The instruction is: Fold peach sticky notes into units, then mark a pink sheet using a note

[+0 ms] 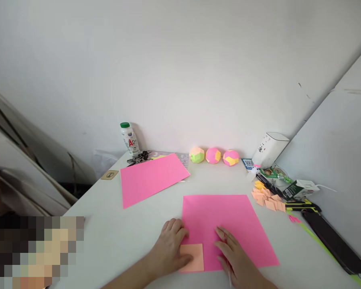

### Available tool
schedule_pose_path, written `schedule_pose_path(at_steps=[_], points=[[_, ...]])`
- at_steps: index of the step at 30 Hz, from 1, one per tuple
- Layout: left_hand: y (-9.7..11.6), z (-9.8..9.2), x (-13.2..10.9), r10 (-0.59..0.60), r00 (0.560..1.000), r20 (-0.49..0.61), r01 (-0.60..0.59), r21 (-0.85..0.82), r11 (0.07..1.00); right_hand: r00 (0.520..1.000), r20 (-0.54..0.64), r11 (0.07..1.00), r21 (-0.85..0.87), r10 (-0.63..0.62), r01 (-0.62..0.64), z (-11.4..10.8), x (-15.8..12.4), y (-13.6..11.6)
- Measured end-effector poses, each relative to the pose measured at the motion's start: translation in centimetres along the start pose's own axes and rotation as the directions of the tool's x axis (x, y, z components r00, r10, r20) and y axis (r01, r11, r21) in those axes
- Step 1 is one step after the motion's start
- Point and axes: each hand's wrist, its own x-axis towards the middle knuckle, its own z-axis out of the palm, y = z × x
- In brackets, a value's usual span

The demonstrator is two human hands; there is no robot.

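Observation:
A large pink paper sheet (pixel 219 212) lies flat in front of me. At its lower left corner rests a small peach paper piece (pixel 197 257), lined up near the sheet's edges. My left hand (pixel 168 249) holds this piece down, thumb on its face and curled fingers at its upper left. Over the middle of the pink sheet is my right hand (pixel 236 257), its fingers bent around a thin, clear-and-red pen (pixel 229 277). The pen's tip cannot be made out.
Another pink sheet (pixel 153 180) lies back left, near keys (pixel 140 157) and a white bottle (pixel 129 140). Three paper balls (pixel 213 155) line the wall. Folded peach pieces (pixel 267 198), a utility knife (pixel 303 206), a small carton (pixel 302 188) and a black case (pixel 333 241) are at right.

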Motion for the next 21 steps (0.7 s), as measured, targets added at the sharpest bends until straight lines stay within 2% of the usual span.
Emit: schedule_pose_path(at_steps=[5, 13, 21], points=[[0.4, -0.4, 0.0, -0.022, 0.998, 0.055, 0.025, -0.054, 0.998, 0.998, -0.038, 0.999, -0.038, -0.04, 0.039, 0.4, 0.0, 0.4], [0.9, -0.4, -0.3, -0.007, 0.997, 0.072, 0.011, -0.055, 0.998, 0.997, -0.066, 0.999, -0.007, -0.042, 0.042, 0.0, 0.0, 0.0], [0.7, 0.6, -0.8, 0.05, 0.998, 0.029, -0.049, -0.048, 0.998, 0.997, -0.058, 0.998, -0.042, -0.043, 0.041, 0.1, -0.1, -0.2]])
